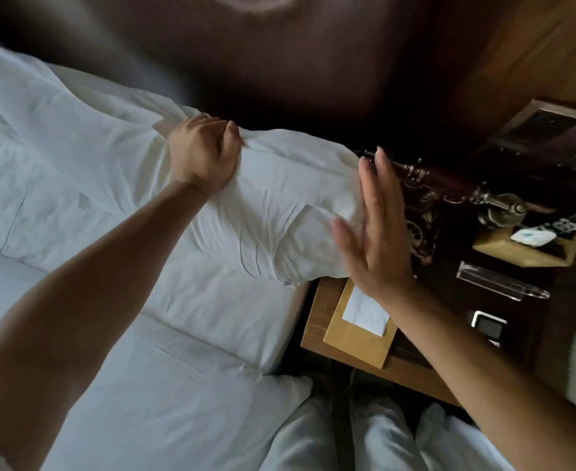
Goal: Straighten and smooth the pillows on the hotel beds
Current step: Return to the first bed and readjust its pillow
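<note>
A white pillow (290, 198) lies at the head of the bed, its right end hanging over the mattress edge toward the nightstand. My left hand (201, 154) grips the pillow's top edge, bunching the cloth in curled fingers. With fingers straight, my right hand (378, 226) lies flat against the pillow's right end. A second white pillow (52, 130) rests further left along the dark headboard. The bed's white cover (164, 362) fills the lower left.
A wooden nightstand (317, 321) stands right of the bed, close to my right hand. It carries a wooden tissue box (358, 338), an antique-style telephone (449, 195), a small tray with a remote (531, 246) and a clear stand (500, 283). Another bed's edge shows far right.
</note>
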